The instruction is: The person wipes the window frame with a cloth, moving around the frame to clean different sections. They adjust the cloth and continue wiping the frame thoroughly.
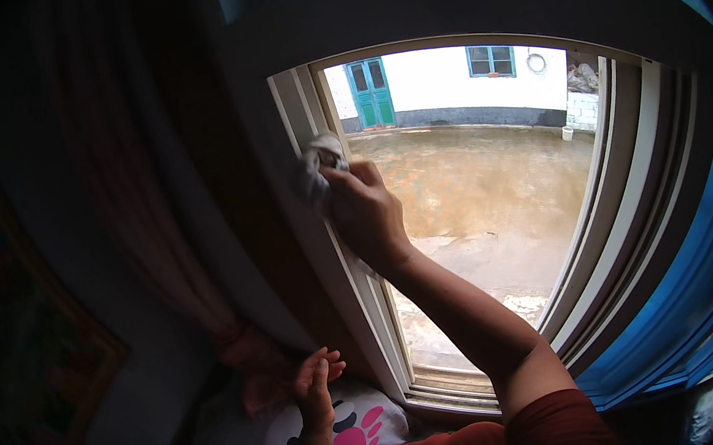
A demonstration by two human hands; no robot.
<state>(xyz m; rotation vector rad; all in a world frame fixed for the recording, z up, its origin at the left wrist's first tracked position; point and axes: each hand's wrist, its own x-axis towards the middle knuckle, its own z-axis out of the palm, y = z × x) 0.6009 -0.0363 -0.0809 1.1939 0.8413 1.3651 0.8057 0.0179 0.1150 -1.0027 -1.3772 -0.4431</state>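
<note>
My right hand (365,208) is closed round a crumpled whitish-grey cloth (320,163), which is slightly blurred. The cloth is up against the left side of the pale window frame (294,110), in the upper half of the opening. My right arm reaches up and left across the window. Lower down, my left hand (314,381) is raised in the air with its fingers loosely stretched and nothing in them. Behind it lies a white cushion or cover with a pink and black print (369,430).
A pink curtain (176,271) hangs at the left, beyond it a framed picture (85,407) on the wall. Blue fabric (678,307) gathers at the right of the window. Outside are a wet courtyard (475,172), a white building and a green door (372,96).
</note>
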